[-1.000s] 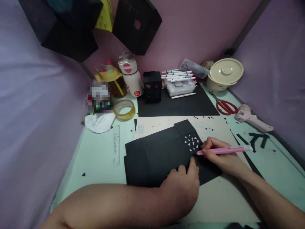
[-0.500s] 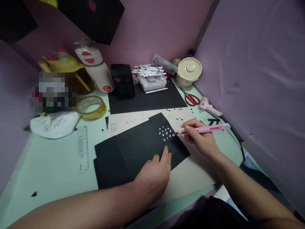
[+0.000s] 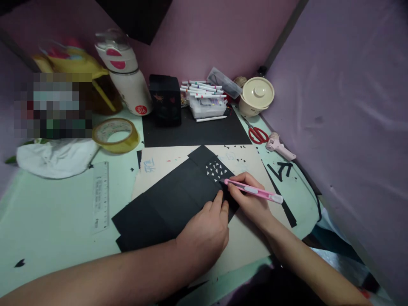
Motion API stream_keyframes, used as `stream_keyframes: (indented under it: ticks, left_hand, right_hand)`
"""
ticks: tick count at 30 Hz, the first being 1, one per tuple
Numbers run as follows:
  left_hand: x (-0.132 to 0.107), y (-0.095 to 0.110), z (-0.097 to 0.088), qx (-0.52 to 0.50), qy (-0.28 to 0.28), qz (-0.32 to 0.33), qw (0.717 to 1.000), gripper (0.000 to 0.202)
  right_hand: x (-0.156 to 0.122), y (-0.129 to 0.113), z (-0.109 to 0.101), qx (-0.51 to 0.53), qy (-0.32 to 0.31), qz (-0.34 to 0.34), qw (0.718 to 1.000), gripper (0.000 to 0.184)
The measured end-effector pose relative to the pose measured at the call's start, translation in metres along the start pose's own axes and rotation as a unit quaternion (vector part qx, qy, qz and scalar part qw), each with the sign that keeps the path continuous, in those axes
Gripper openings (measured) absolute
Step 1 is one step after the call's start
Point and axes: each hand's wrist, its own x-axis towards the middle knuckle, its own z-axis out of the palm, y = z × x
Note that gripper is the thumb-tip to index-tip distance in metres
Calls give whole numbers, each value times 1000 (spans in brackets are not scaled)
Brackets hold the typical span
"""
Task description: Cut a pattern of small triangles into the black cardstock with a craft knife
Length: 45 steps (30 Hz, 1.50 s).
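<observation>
While the left hand (image 3: 205, 231) presses its fingertips down on a flat piece of black card (image 3: 168, 191), I have the right hand (image 3: 251, 204) at work, its grip closed in a pen hold around a slim pink craft knife (image 3: 255, 191) beside a cluster of small triangular holes (image 3: 216, 170). The left hand's grip closes on nothing; its fingers reach forward, the index tip just beside the blade end. Whether the blade touches the card or hovers, I cannot tell. I judge that clean work calls for a steep, light blade, short strokes and that fingertip held out of the cutting line; the narrow bridges between holes could tear under a heavy push.

Matte and straight-edged, the card lies slantwise on a smooth, pale board (image 3: 247, 242) atop a mint-green counter (image 3: 57, 212). Around it sit a glossy yellowish tape roll (image 3: 129, 143), a clear ruler (image 3: 101, 197) and red-handled scissors (image 3: 258, 135).
</observation>
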Motion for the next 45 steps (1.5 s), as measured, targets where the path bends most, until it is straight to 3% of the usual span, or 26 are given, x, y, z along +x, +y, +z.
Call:
stream_keyframes:
  ticks: [4,9,15,22,30,39,45]
  left_hand:
    - [3,-9,-1,4,11,7,1000,48]
    - [6,-21,-11,27,-7,-46,999,56]
    - [4,-18,-9,52,-26,-24,998,58]
    - [1,-14,1,68,15,-30,997,53]
    - [2,-14,-2,70,3,-41,997,58]
    - [0,-13,4,83,36,-44,995,53]
    - [8,-25,-6,51,-26,-7,998,45]
  right_hand:
    - [2,7,3,-22,8,-32,999,5]
    - [2,9,4,-32,21,-44,998,5]
    - [-2,7,4,-41,71,-109,991,3]
    - [4,10,4,-40,7,-95,995,3]
    - [3,9,4,-38,-7,-78,996,3]
    - [3,7,4,-49,-7,-90,995,3]
    - [0,7,5,-82,-25,-160,983,3]
